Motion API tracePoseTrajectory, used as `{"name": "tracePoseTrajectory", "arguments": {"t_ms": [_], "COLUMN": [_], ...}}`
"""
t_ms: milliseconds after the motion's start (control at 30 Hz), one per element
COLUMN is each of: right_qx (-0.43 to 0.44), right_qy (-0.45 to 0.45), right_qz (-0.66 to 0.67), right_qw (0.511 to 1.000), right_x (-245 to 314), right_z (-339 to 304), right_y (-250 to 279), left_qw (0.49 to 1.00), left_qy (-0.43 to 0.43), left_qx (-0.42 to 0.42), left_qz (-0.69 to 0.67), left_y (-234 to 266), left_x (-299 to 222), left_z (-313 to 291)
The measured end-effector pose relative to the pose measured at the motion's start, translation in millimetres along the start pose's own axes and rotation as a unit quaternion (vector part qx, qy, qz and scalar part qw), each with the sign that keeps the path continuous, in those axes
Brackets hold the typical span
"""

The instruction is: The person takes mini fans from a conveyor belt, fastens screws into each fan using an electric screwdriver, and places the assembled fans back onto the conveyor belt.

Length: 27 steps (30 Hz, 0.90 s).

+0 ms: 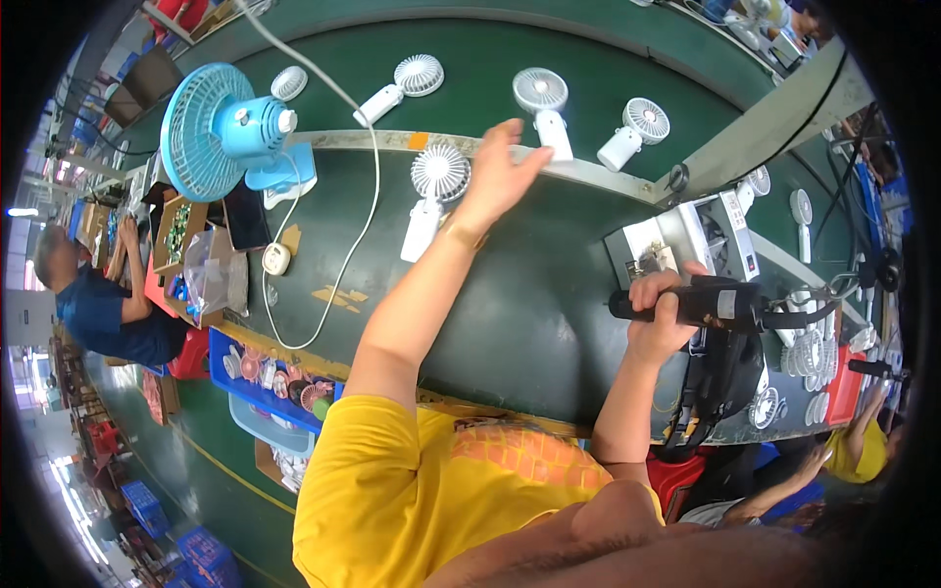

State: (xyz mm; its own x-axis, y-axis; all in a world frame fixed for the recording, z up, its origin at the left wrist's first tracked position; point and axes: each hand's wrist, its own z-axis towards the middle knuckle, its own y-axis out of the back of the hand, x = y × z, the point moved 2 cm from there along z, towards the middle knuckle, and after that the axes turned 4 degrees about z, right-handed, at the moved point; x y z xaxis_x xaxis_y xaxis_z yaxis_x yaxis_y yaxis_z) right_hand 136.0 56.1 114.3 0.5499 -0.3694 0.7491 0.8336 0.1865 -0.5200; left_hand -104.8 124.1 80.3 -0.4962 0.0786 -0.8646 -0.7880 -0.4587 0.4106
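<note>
Place: factory workshop
Belt [475,49]: green, carrying white fans [541,90]
Bin [257,400]: blue, holding fan parts [249,368]
Co-worker [118,314]: seated on red stool [193,355]

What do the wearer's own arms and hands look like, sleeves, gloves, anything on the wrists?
Left hand and right hand ungloved, forearms bare. Left sleeve is short, yellow. A thin band shows at the left wrist; none visible on the right.

Left hand [498,176] outstretched, loosely splayed; right hand [659,328] in a grip.

Blue desk fan [252,125] (facing left) | blue crates [145,508] | red stool [194,355]
</note>
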Motion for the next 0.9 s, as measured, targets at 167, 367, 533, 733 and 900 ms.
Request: {"name": "tracePoseTrajectory", "arguments": {"t_ms": [167,367,533,733,900], "right_qx": [-0.001,0.017,0.017,0.035,0.028], "right_qy": [-0.016,-0.029,-0.026,-0.034,-0.048], "right_qz": [0.019,0.003,0.006,0.03,0.054], "right_qw": [1.0,0.999,1.0,0.998,0.997], "right_x": [2,-2,-2,-2,-10], "right_z": [0,0,-2,-5,-8], "right_y": [5,-3,-10,-7,-6], "left_qw": [0.94,0.962,0.877,0.751,0.754], "left_qy": [-0.08,0.078,0.259,0.39,0.385], "left_qx": [-0.152,0.038,0.184,0.227,0.229], "left_qz": [0.295,0.259,-0.36,-0.483,-0.481], "left_y": [59,67,-13,-51,-54], "left_x": [33,42,2,-20,-23], "left_z": [-65,-85,-135,-166,-167]}}
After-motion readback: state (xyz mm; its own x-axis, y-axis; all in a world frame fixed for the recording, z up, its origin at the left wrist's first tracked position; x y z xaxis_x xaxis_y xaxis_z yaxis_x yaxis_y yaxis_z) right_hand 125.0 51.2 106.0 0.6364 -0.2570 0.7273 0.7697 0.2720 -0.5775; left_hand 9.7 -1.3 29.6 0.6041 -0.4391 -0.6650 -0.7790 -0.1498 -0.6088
